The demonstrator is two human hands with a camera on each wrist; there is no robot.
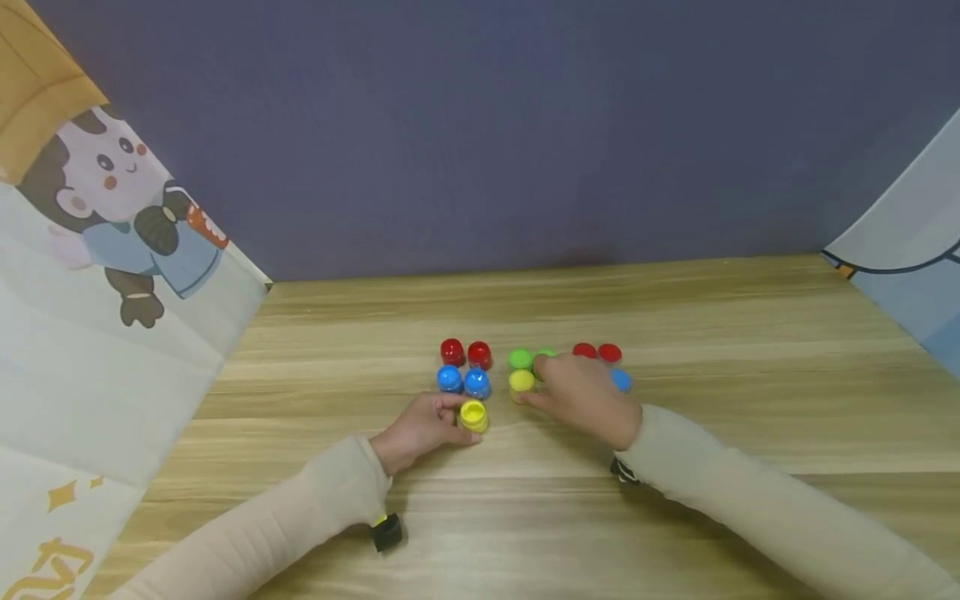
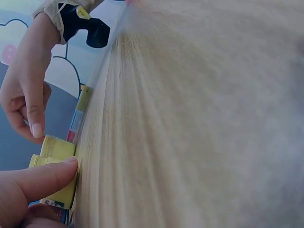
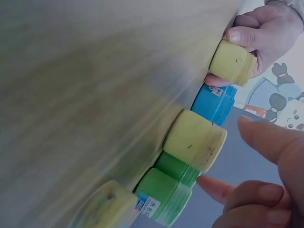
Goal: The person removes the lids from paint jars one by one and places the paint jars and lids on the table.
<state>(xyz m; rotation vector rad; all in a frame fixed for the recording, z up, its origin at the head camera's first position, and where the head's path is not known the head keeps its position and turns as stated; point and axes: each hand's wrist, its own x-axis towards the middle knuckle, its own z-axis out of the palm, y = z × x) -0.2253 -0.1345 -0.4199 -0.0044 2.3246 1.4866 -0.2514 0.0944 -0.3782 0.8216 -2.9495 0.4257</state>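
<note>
Far left there's a cartoon kid [image 1: 105, 183] on the white side wall. Then a pale sleeve [image 1: 330, 492] with a black gadget [image 1: 387, 533] at the wrist, leading into the left hand [image 1: 422, 427]. That hand's got a proper grip: thumb and finger wrapped round a small yellow jar [image 1: 473, 417] on the wooden table [image 1: 465, 533], thumb flat along its side in the left wrist view. The jar sits upright with the top off, so you can see down into it.

Just behind it are two blue jars [image 1: 477, 384] side by side, and behind those, two red jars [image 1: 452, 352].

Next along is a second yellow jar [image 1: 521, 381], lid on, standing in front of a pair of green jars [image 1: 521, 360]. The right hand [image 1: 588, 396] reaches over this bunch, thumb and index finger spread either side of the yellow lid, the other fingers tucked in. It isn't grasping anything. From the right wrist there's a gap between the upper fingertip and that jar; can't tell if the lower fingertip touches the green one.

Past the knuckles, two more red tops [image 1: 609, 352] and a blue top [image 1: 620, 381] peek out.
</note>
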